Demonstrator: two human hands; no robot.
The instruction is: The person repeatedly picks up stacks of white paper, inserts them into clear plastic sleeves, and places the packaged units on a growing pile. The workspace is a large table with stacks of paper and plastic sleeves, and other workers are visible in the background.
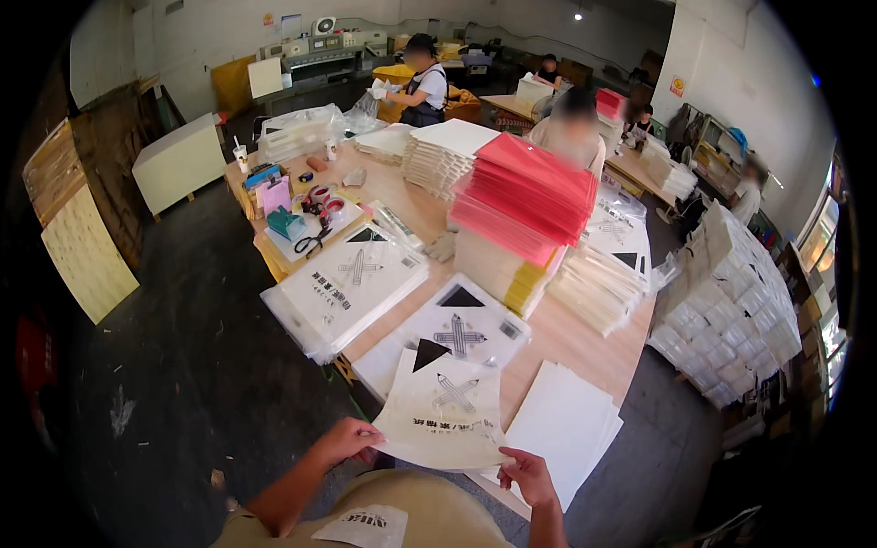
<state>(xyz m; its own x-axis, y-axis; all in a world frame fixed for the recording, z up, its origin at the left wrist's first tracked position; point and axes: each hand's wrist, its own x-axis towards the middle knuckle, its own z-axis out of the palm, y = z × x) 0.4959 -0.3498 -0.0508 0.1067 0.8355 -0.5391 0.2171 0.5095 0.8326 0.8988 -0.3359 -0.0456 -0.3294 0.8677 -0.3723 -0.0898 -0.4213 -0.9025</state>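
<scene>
Left fingers [373, 438] pinched on the near-left corner of the printed white sheet [443, 416], no gap beyond the paper's thickness. Right fingers [510, 455] same on the near-right corner. Sheet is bowed between the two hands, its near edge past the worktop [548, 342] edge, in front of the torso. Far end overlaps a printed pad in clear film [493, 327] lying on the worktop; can't tell if they touch. Print on the sheet: crossed pencils, plus a black triangle at the far-left corner.

Right of the sheet: loose fan of blank white sheets [565, 425], close to the right hand. Left and further out: stack of bagged printed pads [365, 292]. Beyond that, black scissors [315, 240] and red tape rolls [320, 194].

Mid-worktop: tall red stack [539, 187] on paler layers. White paper stack [446, 160] just behind it, to the left.

Floor right: big block of wrapped white packs [726, 297]. Far side: co-worker in dark apron [426, 91], hands at a clear plastic bag [364, 110].
</scene>
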